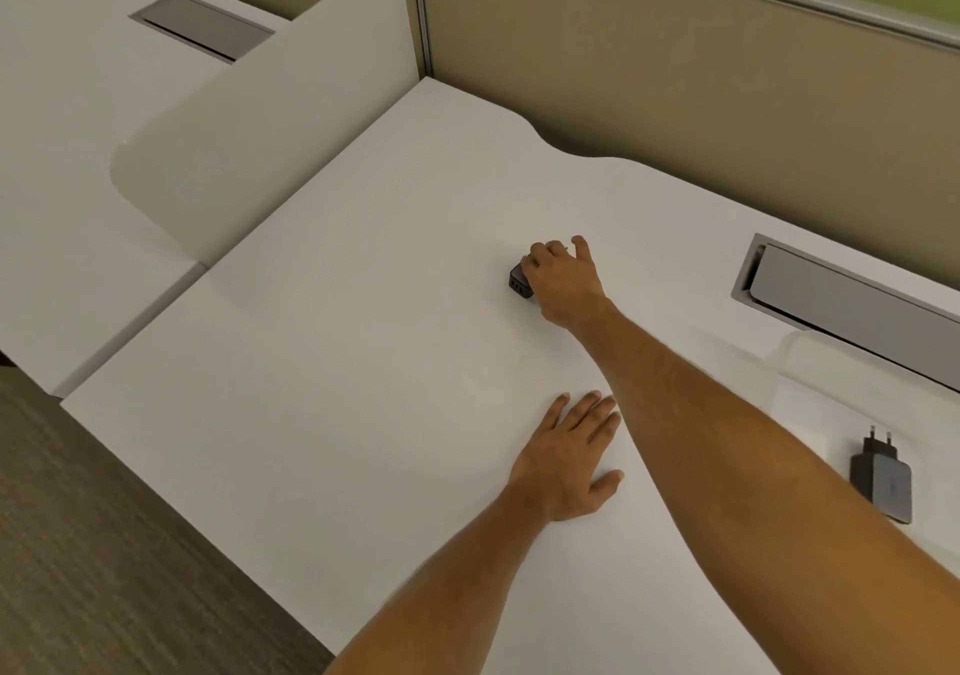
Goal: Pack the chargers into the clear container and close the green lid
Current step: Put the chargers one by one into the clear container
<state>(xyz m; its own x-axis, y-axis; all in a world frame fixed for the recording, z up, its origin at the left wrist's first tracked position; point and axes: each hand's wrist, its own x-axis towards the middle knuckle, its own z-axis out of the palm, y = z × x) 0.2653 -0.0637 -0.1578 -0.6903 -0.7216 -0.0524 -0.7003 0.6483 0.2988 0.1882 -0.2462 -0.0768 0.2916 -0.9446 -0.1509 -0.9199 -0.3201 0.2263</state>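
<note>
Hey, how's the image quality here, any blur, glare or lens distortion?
Head view: warm, dim, even lighting with no glare; wide-angle bending curves the desk edges; focus is soft, so the charger under the right hand lacks detail; the clear container barely shows against white.

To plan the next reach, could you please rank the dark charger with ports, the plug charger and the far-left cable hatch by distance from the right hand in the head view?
1. Dark charger with ports: under the right hand, mid-desk, fingers closing on it.
2. Plug charger: lying flat, near right, apart from the hand.
3. Far-left cable hatch: on the neighbouring desk, top left.
</note>
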